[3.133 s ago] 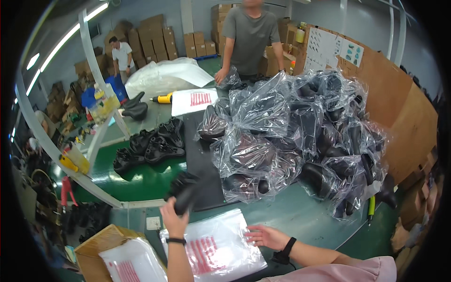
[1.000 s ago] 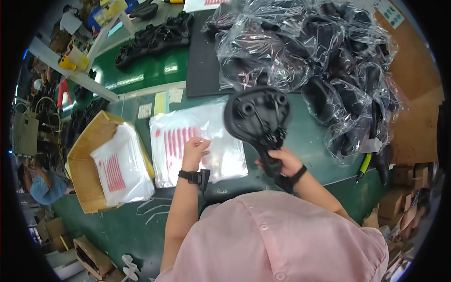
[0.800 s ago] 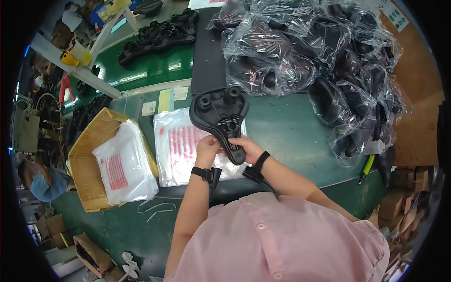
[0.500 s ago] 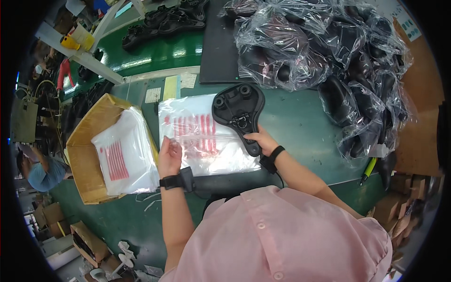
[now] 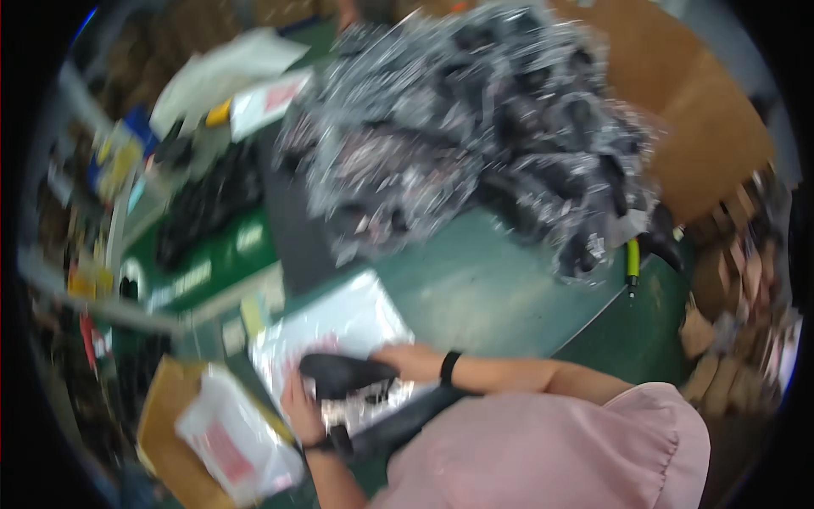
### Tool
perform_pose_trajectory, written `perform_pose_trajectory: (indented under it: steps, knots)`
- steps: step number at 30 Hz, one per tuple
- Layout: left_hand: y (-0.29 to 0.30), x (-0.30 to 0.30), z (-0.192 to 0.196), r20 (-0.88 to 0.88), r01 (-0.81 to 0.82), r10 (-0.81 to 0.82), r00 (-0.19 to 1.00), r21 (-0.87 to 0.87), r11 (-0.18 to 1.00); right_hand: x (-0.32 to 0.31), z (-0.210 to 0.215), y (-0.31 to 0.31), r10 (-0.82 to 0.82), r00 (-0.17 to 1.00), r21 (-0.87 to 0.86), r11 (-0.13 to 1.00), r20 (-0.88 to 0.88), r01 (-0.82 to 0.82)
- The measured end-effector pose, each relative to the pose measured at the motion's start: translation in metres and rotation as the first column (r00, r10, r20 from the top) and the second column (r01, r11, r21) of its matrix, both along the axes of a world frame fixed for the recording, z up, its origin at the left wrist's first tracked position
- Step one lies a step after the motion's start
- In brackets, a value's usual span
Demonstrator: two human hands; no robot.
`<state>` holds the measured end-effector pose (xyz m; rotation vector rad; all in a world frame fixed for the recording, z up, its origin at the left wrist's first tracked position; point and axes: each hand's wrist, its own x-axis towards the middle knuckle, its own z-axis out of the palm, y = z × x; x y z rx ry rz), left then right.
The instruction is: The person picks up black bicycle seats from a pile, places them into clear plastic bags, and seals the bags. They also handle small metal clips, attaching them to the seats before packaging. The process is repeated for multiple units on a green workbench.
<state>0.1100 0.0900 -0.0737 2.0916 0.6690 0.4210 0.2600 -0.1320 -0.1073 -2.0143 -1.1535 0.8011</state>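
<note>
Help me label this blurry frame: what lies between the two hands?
In the head view, a black saddle lies between the left hand and the right hand, over the plastic bags.

Below the fingers (image 5: 297, 392) spreads a dull green tabletop (image 5: 517, 288), with a glossy green surface (image 5: 248, 246) and a pale frame bar (image 5: 140, 318) beyond them leftward, a curved-looking brown board (image 5: 678, 102) far to their right, and a greyish wall (image 5: 755, 64) farther still.
</note>
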Motion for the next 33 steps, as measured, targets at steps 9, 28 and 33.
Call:
perform_pose_trajectory:
  steps: [9, 28, 33]
  knots:
    - [-0.06, -0.003, 0.075, -0.238, 0.461, -0.441, 0.865, 0.035, 0.887, -0.01, 0.016, -0.02, -0.141, 0.417, 0.038, 0.918, -0.898, 0.394]
    - [0.057, 0.066, 0.084, -0.07, 0.089, -0.16, 0.985, -0.592, 0.801, 0.38, 0.284, -0.175, -0.607, 0.476, 0.605, -0.009, -0.636, 0.796]
    - [0.189, 0.114, 0.049, 0.088, -0.028, 0.121, 0.989, -0.689, 0.724, 0.284, 0.176, -0.05, -0.571, 0.771, 0.566, 0.549, -0.283, 0.614]
